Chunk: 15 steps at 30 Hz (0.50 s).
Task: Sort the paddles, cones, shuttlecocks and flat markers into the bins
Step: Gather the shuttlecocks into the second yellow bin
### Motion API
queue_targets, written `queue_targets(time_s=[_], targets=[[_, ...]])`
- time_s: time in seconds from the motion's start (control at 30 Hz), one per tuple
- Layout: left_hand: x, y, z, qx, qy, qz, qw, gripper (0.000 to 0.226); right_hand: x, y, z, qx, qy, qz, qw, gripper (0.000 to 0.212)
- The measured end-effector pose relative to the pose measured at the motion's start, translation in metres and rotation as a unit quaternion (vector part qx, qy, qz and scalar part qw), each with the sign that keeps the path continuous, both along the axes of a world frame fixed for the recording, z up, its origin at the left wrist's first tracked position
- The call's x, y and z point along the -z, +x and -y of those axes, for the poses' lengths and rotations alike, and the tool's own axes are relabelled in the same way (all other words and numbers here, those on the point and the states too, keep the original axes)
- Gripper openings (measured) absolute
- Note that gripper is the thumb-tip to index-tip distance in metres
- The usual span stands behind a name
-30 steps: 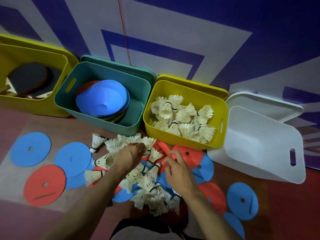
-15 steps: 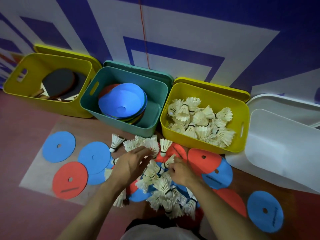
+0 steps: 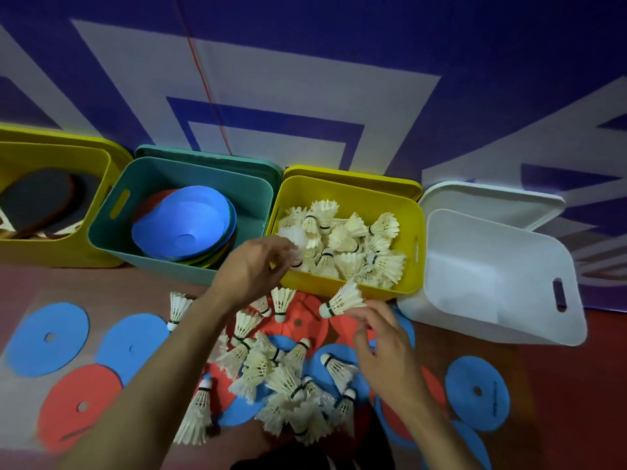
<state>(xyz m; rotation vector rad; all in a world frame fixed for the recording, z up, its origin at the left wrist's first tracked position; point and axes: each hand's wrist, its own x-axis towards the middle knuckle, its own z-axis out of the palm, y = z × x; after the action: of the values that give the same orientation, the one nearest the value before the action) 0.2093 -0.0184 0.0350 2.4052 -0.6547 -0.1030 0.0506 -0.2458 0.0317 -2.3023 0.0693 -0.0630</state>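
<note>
The left hand (image 3: 252, 266) pinches a shuttlecock (image 3: 294, 242) over the yellow bin (image 3: 346, 290), the right hand (image 3: 383, 340) pinches another shuttlecock (image 3: 341, 300) by its feathers, short of the rim; that light grip could drop it onto the floor.

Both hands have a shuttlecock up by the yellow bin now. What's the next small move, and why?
Probably let go with the left hand: it already pinches a shuttlecock over the near rim of the yellow bin that holds the other shuttlecocks. The right hand holds its shuttlecock just short of that rim, so it should follow. Many more lie on the floor.
</note>
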Motion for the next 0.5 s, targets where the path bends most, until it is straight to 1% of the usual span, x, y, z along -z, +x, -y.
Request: queue_targets(time_s=[0.1,0.17,0.27,0.4,0.5], targets=[[0.009,0.026,0.016,-0.019,0.055,-0.002,0.998,0.020,-0.009,0.005,0.015,0.048,0.012,0.027,0.998,0.027],[0.019,0.039,0.019,-0.041,0.112,-0.034,0.992,0.022,-0.010,0.005,0.021,0.062,0.002,0.040,0.997,0.031],[0.031,0.049,0.020,-0.060,0.193,-0.058,0.978,0.024,-0.008,0.002,0.024,0.064,0.004,0.012,0.998,0.030],[0.034,0.057,0.021,-0.059,0.258,-0.078,0.961,0.019,-0.006,0.003,0.021,0.052,0.021,-0.020,0.998,0.029],[0.034,0.061,0.017,-0.051,0.265,-0.088,0.959,0.035,-0.006,0.007,0.015,0.041,0.028,-0.023,0.998,0.029]])
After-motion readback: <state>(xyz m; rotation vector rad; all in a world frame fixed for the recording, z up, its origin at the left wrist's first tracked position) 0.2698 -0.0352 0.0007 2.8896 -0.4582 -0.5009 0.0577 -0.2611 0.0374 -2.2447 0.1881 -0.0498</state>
